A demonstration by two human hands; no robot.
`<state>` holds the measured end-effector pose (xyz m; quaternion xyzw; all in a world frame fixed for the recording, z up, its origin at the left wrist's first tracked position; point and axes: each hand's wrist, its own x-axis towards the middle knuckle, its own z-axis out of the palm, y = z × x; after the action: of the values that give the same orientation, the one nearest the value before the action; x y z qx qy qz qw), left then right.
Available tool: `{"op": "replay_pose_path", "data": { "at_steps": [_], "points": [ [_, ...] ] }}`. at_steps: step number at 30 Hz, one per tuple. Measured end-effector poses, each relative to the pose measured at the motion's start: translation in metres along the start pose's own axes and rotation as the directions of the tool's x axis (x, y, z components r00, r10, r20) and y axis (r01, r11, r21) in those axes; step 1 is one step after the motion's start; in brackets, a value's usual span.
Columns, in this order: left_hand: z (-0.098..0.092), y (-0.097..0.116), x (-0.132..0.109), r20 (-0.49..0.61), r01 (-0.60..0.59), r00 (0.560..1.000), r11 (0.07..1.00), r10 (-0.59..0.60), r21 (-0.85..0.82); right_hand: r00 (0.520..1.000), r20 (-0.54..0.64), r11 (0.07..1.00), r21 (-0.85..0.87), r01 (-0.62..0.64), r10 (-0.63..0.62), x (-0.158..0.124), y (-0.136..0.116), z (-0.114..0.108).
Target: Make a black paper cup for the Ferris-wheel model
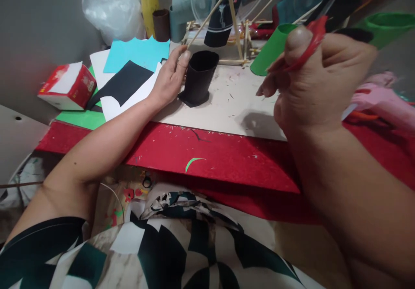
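A black tube (201, 79) stands upright on a flared black base, its top open. My left hand (171, 73) is at its left side with the fingers stretched out; whether they touch the wall I cannot tell. My right hand (311, 68) is raised over the right of the table, closed around the red handle of a pair of scissors (313, 40). The blades point up and away, blurred. Behind the black tube stands a frame of thin wooden sticks (236, 25) with a clear round disc and a dark piece hanging in it.
On the left lie black (128, 81), white and turquoise sheets (136, 55) and a red tissue box (68, 86). Further back are a plastic bag (112, 10), a yellow bottle (149, 8) and a brown tube (161, 24). Green tubes (270, 51) stand right. Scraps dot the red table edge (220, 155).
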<state>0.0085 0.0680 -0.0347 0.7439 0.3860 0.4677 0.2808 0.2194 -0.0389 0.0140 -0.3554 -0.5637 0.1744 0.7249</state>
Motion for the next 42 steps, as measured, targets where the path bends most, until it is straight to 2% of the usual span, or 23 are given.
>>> {"op": "replay_pose_path", "data": {
  "at_steps": [5, 9, 14, 17, 19, 21, 23, 25, 27, 28, 29, 30, 31, 33, 34, 36, 37, 39, 42],
  "points": [
    [-0.001, 0.004, -0.002, 0.027, 0.007, 1.000, 0.999, -0.008, 0.038, 1.000, -0.014, 1.000, 0.015, -0.008, 0.008, -0.001, 0.006, 0.001],
    [-0.002, 0.006, -0.004, 0.010, 0.044, 0.999, 0.999, -0.044, -0.008, 0.999, -0.007, 0.999, 0.028, -0.047, 0.047, -0.002, 0.005, 0.001],
    [-0.002, 0.006, -0.007, 0.004, 0.095, 0.995, 0.989, -0.095, -0.110, 0.991, 0.050, 0.992, 0.005, -0.128, 0.128, -0.004, -0.002, -0.001],
    [-0.008, 0.008, -0.004, -0.013, 0.083, 0.996, 0.995, -0.084, -0.064, 0.984, 0.092, 0.988, 0.000, -0.153, 0.152, -0.005, -0.008, -0.003],
    [-0.017, 0.015, -0.001, -0.106, 0.039, 0.994, 0.999, -0.039, 0.002, 0.979, 0.115, 0.985, -0.008, -0.172, 0.171, -0.006, -0.012, -0.003],
    [-0.029, 0.031, 0.001, -0.263, -0.019, 0.964, 0.998, 0.032, 0.054, 0.976, 0.124, 0.984, -0.018, -0.178, 0.179, -0.006, -0.016, -0.002],
    [-0.038, 0.055, -0.007, -0.402, -0.065, 0.911, 0.995, 0.089, 0.073, 0.976, 0.124, 0.984, -0.016, -0.179, 0.180, -0.005, -0.019, -0.001],
    [-0.038, 0.084, -0.027, -0.438, -0.101, 0.890, 0.991, 0.128, 0.084, 0.976, 0.124, 0.984, -0.014, -0.179, 0.180, -0.003, -0.022, 0.000],
    [-0.025, 0.110, -0.060, -0.322, -0.163, 0.924, 0.974, 0.206, 0.155, 0.975, 0.125, 0.983, -0.026, -0.182, 0.184, -0.002, -0.024, 0.000],
    [-0.015, 0.120, -0.079, -0.182, -0.227, 0.947, 0.952, 0.265, 0.206, 0.973, 0.128, 0.982, -0.039, -0.186, 0.190, -0.002, -0.025, 0.000],
    [-0.001, 0.127, -0.098, 0.019, -0.336, 0.939, 0.908, 0.343, 0.251, 0.971, 0.133, 0.980, -0.054, -0.191, 0.197, -0.002, -0.025, 0.001],
    [0.014, 0.132, -0.116, 0.231, -0.478, 0.876, 0.829, 0.424, 0.289, 0.969, 0.140, 0.978, -0.068, -0.197, 0.204, -0.003, -0.025, 0.001],
    [0.030, 0.135, -0.131, 0.400, -0.578, 0.802, 0.744, 0.443, 0.335, 0.966, 0.148, 0.977, -0.078, -0.201, 0.211, -0.003, -0.026, 0.001],
    [0.060, 0.137, -0.149, 0.620, -0.689, 0.692, 0.595, 0.370, 0.414, 0.963, 0.165, 0.976, -0.088, -0.201, 0.213, -0.005, -0.025, 0.002],
    [0.072, 0.137, -0.153, 0.679, -0.714, 0.658, 0.555, 0.325, 0.426, 0.962, 0.171, 0.976, -0.090, -0.198, 0.211, -0.006, -0.025, 0.002],
    [0.082, 0.137, -0.153, 0.726, -0.693, 0.656, 0.547, 0.206, 0.470, 0.961, 0.179, 0.976, -0.097, -0.195, 0.210, -0.007, -0.024, 0.003],
    [0.081, 0.137, -0.151, 0.733, -0.668, 0.663, 0.563, 0.152, 0.486, 0.961, 0.182, 0.976, -0.101, -0.194, 0.210, -0.007, -0.023, 0.003],
    [0.068, 0.135, -0.149, 0.731, -0.607, 0.679, 0.608, 0.063, 0.512, 0.960, 0.185, 0.976, -0.104, -0.193, 0.210, -0.007, -0.022, 0.002],
    [0.027, 0.130, -0.159, 0.680, -0.494, 0.732, 0.649, -0.050, 0.579, 0.959, 0.190, 0.975, -0.105, -0.194, 0.212, -0.006, -0.021, 0.002]
  ]
}}
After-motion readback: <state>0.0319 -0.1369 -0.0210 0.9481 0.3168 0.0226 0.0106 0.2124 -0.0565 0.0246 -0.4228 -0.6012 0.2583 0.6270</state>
